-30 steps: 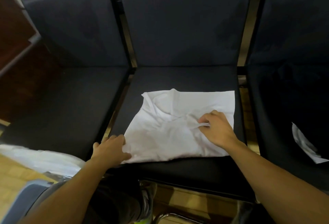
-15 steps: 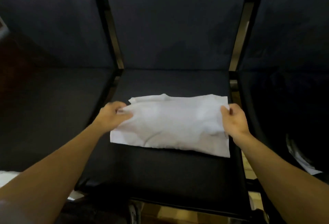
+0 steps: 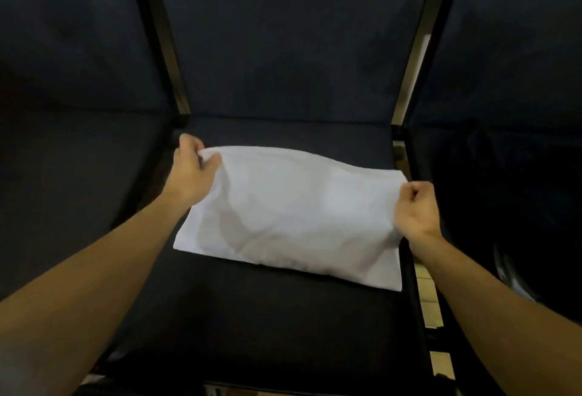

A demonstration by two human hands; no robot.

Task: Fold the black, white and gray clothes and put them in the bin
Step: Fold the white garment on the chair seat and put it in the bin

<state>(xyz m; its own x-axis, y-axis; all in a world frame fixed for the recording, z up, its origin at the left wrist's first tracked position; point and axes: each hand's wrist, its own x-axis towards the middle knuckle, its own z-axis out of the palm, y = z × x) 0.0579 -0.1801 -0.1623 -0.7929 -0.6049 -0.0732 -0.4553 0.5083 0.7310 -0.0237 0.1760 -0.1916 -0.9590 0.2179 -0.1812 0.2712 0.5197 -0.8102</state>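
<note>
Here you are pinching the far corners of the white garment [image 3: 293, 206], your left hand [image 3: 192, 172] gripping one corner and your right hand [image 3: 415, 209] clenching the other. It is lying between them on the chair seat [image 3: 267, 317]. Being soft, light fabric, it is probably sagging easily, so corner grips are suiting it.
</note>
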